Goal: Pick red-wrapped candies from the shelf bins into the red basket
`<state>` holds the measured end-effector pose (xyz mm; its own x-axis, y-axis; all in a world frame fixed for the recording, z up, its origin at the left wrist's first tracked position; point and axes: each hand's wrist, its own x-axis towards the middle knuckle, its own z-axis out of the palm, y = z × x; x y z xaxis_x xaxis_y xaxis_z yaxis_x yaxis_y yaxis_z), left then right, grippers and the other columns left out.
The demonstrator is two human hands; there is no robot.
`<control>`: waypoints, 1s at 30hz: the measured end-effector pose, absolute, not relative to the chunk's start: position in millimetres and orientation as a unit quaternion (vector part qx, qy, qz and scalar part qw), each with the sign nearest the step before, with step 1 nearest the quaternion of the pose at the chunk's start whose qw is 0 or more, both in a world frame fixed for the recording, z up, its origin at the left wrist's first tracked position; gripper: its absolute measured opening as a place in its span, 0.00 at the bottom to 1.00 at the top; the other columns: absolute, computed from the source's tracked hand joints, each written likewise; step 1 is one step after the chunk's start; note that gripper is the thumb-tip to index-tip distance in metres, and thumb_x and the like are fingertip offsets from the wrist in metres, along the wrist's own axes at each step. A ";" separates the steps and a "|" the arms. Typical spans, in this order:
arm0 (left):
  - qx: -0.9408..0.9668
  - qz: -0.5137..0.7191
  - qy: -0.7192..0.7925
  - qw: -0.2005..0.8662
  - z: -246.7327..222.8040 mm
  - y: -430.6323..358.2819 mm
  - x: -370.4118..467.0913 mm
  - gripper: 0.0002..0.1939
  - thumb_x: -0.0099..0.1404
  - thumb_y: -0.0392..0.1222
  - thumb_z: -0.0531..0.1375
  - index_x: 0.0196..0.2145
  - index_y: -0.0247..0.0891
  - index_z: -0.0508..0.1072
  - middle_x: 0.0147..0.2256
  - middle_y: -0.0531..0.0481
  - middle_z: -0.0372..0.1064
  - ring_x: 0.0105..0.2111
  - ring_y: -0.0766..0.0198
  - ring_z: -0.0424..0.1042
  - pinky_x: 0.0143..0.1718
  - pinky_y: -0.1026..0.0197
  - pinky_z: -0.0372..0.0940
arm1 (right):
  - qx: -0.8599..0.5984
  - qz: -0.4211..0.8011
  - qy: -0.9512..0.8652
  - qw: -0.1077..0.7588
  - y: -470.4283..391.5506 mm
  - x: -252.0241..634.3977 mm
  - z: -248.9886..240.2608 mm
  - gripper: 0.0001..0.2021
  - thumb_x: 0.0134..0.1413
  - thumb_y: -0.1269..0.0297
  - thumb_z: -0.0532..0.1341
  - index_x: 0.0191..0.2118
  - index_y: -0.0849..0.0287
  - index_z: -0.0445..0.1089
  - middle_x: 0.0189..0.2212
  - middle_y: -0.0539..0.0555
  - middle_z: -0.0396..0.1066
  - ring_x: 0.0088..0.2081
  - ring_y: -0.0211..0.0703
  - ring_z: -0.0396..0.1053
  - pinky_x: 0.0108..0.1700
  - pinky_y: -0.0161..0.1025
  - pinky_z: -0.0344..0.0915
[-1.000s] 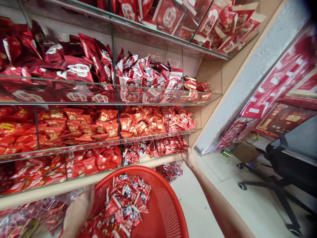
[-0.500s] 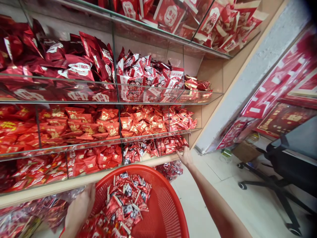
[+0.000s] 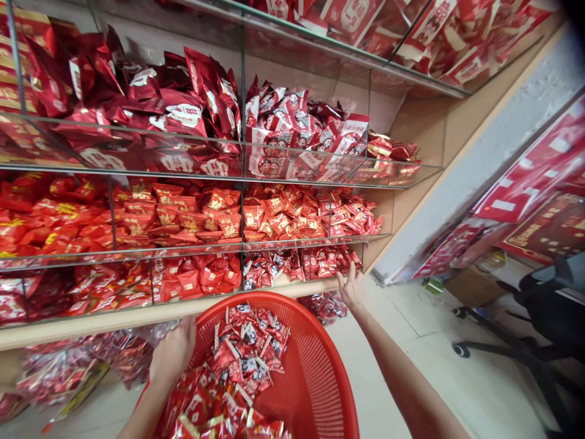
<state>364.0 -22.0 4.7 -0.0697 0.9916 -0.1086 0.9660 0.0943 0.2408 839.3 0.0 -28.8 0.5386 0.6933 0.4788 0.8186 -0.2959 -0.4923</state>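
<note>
A round red plastic basket [image 3: 326,366] holds many small wrapped candies [image 3: 249,350], heaped toward its left side. My left hand [image 3: 176,350] is closed on the basket's left rim, its fingertips partly hidden. My right hand [image 3: 351,291] is stretched out to the right end of the lowest shelf, fingers apart, holding nothing I can see. Its fingertips are at the front of a compartment of red wrapped candies [image 3: 331,261]; whether they touch the glass I cannot tell. Left of that compartment lie red, black and white candies [image 3: 265,268].
Glass-fronted shelves [image 3: 301,239] carry several compartments of red packets. Clear bags of sweets [image 3: 68,372] lie beneath the lowest shelf at left. A grey wall [image 3: 411,244] rises at right. A black wheeled chair [image 3: 539,329] stands on the tiled floor [image 3: 402,341].
The view has turned left, so the shelves sit farther right in it. My right hand stays by the lowest shelf's right end, its fingers more spread. My left hand keeps the rim.
</note>
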 end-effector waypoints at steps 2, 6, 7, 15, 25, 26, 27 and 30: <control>0.670 0.056 0.729 0.128 7.1 -23.5 364.5 0.26 0.66 0.51 0.37 0.48 0.39 0.68 0.33 0.38 0.75 0.32 0.52 0.75 0.32 0.57 0.61 | -0.788 -0.099 -0.468 0.388 -4.2 830.3 -14.0 0.31 0.57 0.46 0.47 0.61 0.58 0.49 0.50 0.64 0.56 0.49 0.56 0.61 0.48 0.51 0.59; 0.668 0.060 0.731 0.130 10.3 -26.5 365.5 0.26 0.67 0.50 0.36 0.48 0.39 0.67 0.33 0.38 0.75 0.33 0.50 0.75 0.32 0.56 0.61 | -0.717 -0.124 -0.536 0.428 -5.2 793.4 23.5 0.28 0.59 0.52 0.47 0.60 0.62 0.49 0.53 0.66 0.54 0.56 0.55 0.54 0.54 0.52 0.54; 0.667 0.060 0.731 0.131 10.8 -27.0 365.7 0.26 0.67 0.50 0.36 0.48 0.39 0.67 0.33 0.38 0.76 0.33 0.51 0.75 0.33 0.56 0.61 | -0.694 -0.111 -0.567 0.431 -3.3 779.4 32.0 0.26 0.60 0.53 0.47 0.59 0.62 0.51 0.53 0.65 0.56 0.56 0.54 0.55 0.54 0.51 0.54; 0.659 0.076 0.736 0.137 13.9 -28.5 365.7 0.23 0.67 0.48 0.40 0.47 0.37 0.69 0.34 0.37 0.76 0.33 0.54 0.75 0.33 0.58 0.63 | -0.607 0.095 -0.661 0.432 44.3 636.0 44.1 0.12 0.56 0.54 0.53 0.32 0.56 0.68 0.37 0.55 0.63 0.37 0.43 0.66 0.42 0.41 0.62; 0.661 0.084 0.733 0.136 10.6 -29.2 362.3 0.24 0.67 0.48 0.40 0.48 0.37 0.69 0.33 0.38 0.76 0.32 0.54 0.75 0.34 0.58 0.63 | -0.673 0.201 -0.546 0.457 90.2 586.5 23.3 0.13 0.45 0.65 0.59 0.15 0.55 0.59 0.22 0.51 0.66 0.27 0.41 0.65 0.32 0.36 0.57; 0.664 0.081 0.731 0.134 10.1 -29.0 362.2 0.24 0.67 0.48 0.39 0.48 0.37 0.69 0.33 0.38 0.76 0.32 0.53 0.75 0.33 0.57 0.63 | -0.664 0.208 -0.547 0.466 90.8 590.0 23.2 0.12 0.44 0.66 0.58 0.15 0.55 0.59 0.20 0.50 0.66 0.27 0.41 0.65 0.32 0.36 0.58; 0.666 0.078 0.730 0.131 9.3 -28.7 362.1 0.25 0.67 0.48 0.38 0.48 0.38 0.68 0.33 0.37 0.76 0.32 0.53 0.75 0.33 0.57 0.63 | -0.653 0.215 -0.547 0.478 90.7 594.1 23.6 0.11 0.44 0.67 0.57 0.16 0.55 0.59 0.19 0.49 0.65 0.26 0.40 0.64 0.32 0.36 0.58; 0.671 0.073 0.727 0.126 5.7 -28.0 362.1 0.26 0.67 0.48 0.37 0.49 0.38 0.68 0.33 0.37 0.76 0.32 0.51 0.75 0.33 0.55 0.63 | -0.622 0.237 -0.540 0.516 84.8 608.7 28.1 0.07 0.43 0.67 0.56 0.18 0.55 0.59 0.18 0.47 0.64 0.23 0.38 0.62 0.30 0.35 0.59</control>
